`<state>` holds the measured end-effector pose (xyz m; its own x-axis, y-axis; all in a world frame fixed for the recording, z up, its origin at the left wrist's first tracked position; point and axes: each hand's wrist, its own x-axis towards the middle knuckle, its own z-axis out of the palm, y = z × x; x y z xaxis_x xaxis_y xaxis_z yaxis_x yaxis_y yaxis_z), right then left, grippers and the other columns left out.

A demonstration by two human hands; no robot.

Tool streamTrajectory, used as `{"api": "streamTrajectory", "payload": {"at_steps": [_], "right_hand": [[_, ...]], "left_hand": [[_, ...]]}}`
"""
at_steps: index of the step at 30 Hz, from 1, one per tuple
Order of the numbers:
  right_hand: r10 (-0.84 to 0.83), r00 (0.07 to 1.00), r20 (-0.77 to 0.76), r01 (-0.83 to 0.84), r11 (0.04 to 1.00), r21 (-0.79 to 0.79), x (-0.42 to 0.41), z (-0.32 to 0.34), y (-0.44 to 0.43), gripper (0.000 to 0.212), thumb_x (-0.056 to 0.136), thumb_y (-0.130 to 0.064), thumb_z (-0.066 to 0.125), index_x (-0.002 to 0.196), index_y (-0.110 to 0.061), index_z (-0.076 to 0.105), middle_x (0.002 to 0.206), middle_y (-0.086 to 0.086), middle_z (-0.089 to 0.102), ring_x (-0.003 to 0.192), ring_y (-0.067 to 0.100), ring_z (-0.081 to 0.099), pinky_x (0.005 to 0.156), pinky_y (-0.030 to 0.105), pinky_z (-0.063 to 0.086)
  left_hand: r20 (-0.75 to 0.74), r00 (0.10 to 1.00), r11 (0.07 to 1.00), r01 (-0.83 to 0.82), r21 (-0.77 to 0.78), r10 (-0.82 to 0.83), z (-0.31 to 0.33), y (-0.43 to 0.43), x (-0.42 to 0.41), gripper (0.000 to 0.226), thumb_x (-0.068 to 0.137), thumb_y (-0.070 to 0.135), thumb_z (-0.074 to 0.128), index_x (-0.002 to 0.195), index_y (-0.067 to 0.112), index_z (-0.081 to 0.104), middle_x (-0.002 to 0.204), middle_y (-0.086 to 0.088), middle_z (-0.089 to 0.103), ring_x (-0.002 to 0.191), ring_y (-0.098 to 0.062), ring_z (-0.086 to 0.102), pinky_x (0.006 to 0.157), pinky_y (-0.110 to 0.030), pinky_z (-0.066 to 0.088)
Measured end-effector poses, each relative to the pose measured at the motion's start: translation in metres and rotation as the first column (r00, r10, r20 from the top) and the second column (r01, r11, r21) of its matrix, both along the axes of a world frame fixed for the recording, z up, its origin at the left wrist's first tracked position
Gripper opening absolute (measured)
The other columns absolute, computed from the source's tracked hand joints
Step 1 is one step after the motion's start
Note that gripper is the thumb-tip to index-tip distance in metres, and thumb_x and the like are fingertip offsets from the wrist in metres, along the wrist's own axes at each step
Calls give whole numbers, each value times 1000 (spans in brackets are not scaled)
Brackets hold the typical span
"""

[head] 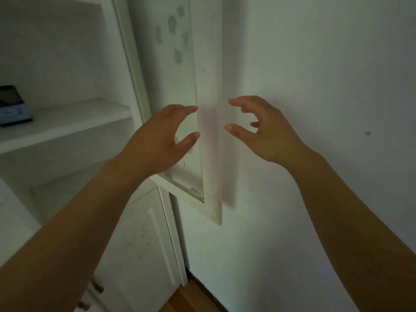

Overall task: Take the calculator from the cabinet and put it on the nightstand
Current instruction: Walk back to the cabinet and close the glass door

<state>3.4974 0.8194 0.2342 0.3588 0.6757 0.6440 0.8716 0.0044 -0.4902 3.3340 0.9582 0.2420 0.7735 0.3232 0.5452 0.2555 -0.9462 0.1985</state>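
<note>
A dark and blue calculator (12,106) with a tilted screen stands at the far left on a white cabinet shelf (74,122), cut off by the frame edge. My left hand (157,140) is raised in front of the open glass cabinet door (191,109), fingers apart and empty, well to the right of the calculator. My right hand (265,129) hovers beside it near the door's edge, fingers curled apart, holding nothing. No nightstand shows in this view.
The white cabinet has a lower shelf (67,188) and closed lower doors (139,244) with small knobs. A plain white wall (326,109) fills the right side. A strip of wooden floor (191,298) shows at the bottom.
</note>
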Motion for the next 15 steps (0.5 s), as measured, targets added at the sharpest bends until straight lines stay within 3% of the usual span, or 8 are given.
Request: {"api": "streamTrajectory", "payload": {"at_steps": [6, 10, 15], "right_hand": [[20, 1000, -13, -18, 994, 109, 19, 44, 21, 65, 82, -41, 63, 138, -26, 33, 138, -8, 42, 114, 6, 46, 93, 29, 44], [48, 998, -46, -41, 988, 147, 33, 73, 26, 71, 82, -40, 63, 141, -28, 26, 141, -9, 39, 117, 6, 45, 89, 26, 44], [107, 994, -32, -100, 982, 161, 39, 101, 37, 74, 82, -40, 64, 142, -32, 22, 142, -11, 38, 116, 4, 43, 94, 35, 47]], "left_hand": [[70, 998, 996, 0, 84, -6, 39, 12, 20, 56, 89, 42, 48, 140, 28, 30, 144, 1, 36, 127, -16, 37, 97, -24, 25], [123, 992, 993, -4, 121, -11, 61, 17, 27, 56, 89, 42, 48, 140, 28, 29, 145, 1, 36, 126, -15, 39, 96, -28, 35], [224, 975, 987, -37, 156, 1, 94, 21, 34, 58, 88, 43, 48, 140, 27, 29, 145, 1, 36, 126, -16, 39, 97, -26, 30]]}}
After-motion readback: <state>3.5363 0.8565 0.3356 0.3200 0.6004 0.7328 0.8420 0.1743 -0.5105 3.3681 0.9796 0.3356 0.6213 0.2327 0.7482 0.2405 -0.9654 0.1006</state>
